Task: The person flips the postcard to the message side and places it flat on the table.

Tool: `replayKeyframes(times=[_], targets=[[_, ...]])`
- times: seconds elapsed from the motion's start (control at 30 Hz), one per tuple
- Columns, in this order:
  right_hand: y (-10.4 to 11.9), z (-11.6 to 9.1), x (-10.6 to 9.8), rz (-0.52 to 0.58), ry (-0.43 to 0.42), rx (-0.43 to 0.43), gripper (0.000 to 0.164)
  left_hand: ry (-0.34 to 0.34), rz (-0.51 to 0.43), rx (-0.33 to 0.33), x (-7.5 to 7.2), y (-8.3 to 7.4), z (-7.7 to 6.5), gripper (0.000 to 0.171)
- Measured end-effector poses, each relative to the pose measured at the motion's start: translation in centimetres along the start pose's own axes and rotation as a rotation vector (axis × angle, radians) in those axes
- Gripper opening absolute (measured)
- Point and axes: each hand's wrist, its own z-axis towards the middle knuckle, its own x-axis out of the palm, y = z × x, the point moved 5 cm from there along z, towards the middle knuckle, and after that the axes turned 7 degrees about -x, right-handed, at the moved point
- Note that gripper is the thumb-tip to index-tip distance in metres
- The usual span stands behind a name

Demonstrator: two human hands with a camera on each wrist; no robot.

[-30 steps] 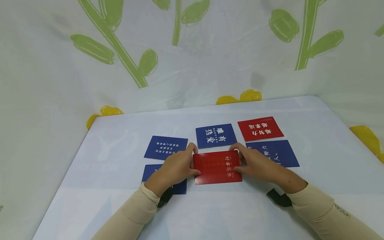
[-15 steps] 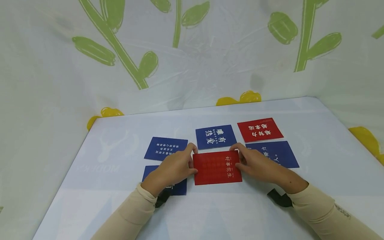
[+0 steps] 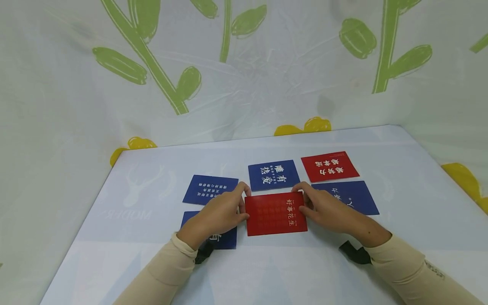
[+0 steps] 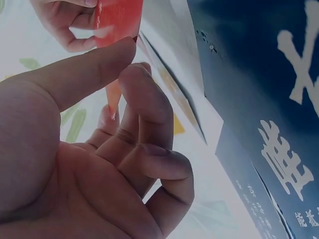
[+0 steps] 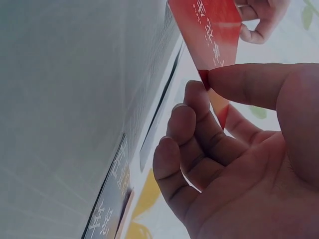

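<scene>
A red card is held level with and between the two grips, its left end pinched by the left grip and its right end by the right grip. Each grip is drawn in to the thickness of the card, thumb on the near face; in the wrist views the remaining fingers are seen bent beneath. White characters are printed down the card's end next to the right grip.

Directly beyond the gap between the grips, a blue card with large white characters is laid on the desk. Just beyond the left grip, a blue card with small lettering is partly covered by that hand; under the left wrist, another blue card is mostly hidden. Beyond the right grip, a second red card is placed, and a blue card is partly covered by the right hand.

Both forearms are covered by beige sleeves, and a dark piece is seen below the right wrist. Well beyond both grips, a white backdrop is printed with green stems and leaves.
</scene>
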Motion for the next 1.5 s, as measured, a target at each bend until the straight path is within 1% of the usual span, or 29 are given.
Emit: replayKeyframes(times=[0.33, 0.8, 0.93, 1.07, 1.3, 1.5], targets=[[0.2, 0.0, -0.2, 0.006, -0.024, -0.001, 0.048, -0.008, -0.035, -0.004, -0.2, -0.1, -0.1, 0.050], [0.4, -0.2, -0.2, 0.028, -0.056, 0.022, 0.047, -0.015, -0.071, -0.001, -0.6, -0.3, -0.3, 0.048], [0.4, -0.2, -0.4, 0.007, -0.071, 0.015, 0.047, -0.037, -0.060, 0.004, -0.8, -0.4, -0.3, 0.049], [0.6, -0.1, -0.7, -0.023, -0.092, -0.013, 0.047, -0.058, -0.049, 0.003, -1.0, -0.5, -0.2, 0.048], [0.7, -0.2, -1.0, -0.074, -0.118, -0.002, 0.048, -0.096, 0.000, 0.014, -1.2, -0.6, -0.2, 0.048], [1.2, -0.3, -1.2, -0.129, -0.155, -0.018, 0.050, -0.118, 0.027, 0.014, -1.4, -0.8, -0.4, 0.047]])
